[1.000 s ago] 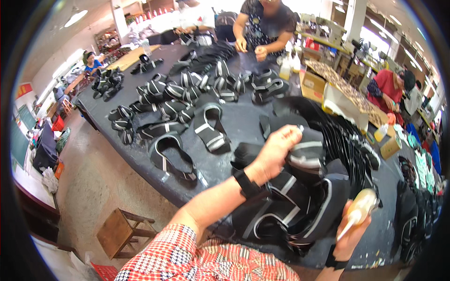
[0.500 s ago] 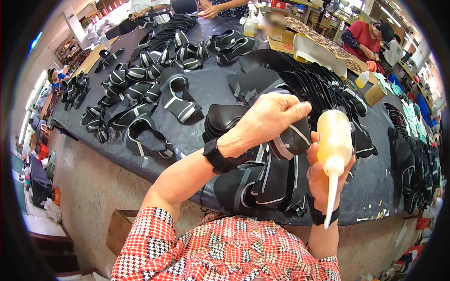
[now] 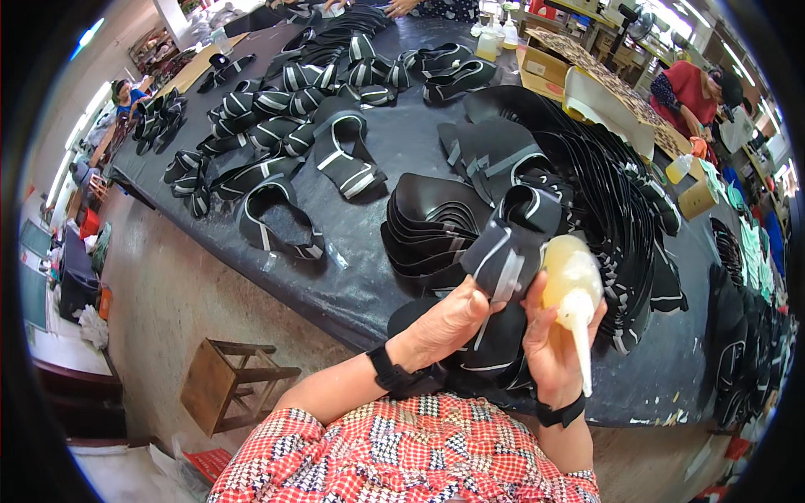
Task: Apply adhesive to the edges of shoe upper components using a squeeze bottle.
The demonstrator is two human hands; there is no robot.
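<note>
My right hand (image 3: 549,356) is wrapped round a squeeze bottle (image 3: 573,277) of yellowish liquid, its long white nozzle tilted down toward me. The fingertips of that hand also press the edge of a black fabric piece (image 3: 521,239) with grey strips, curled into a loop. At the near edge of this piece is my left hand (image 3: 453,325), thumb up and fingers closed against it; part of those fingers is hidden. Just beyond lies a stack of black fabric pieces (image 3: 428,214) with layered edges. More flat black pieces (image 3: 490,348) lie beneath my hands.
A long overlapping row of black pieces (image 3: 579,168) runs along the right of the dark table (image 3: 352,243). Looped pieces (image 3: 268,126) are heaped at the far left. A wooden stool (image 3: 231,381) stands on the floor at left. Co-workers' hands (image 3: 402,7) show at the far edge.
My left hand has come down and nearer, from over the black piece to its near edge. The bottle has shifted down and left with my right hand. The view has turned somewhat.
</note>
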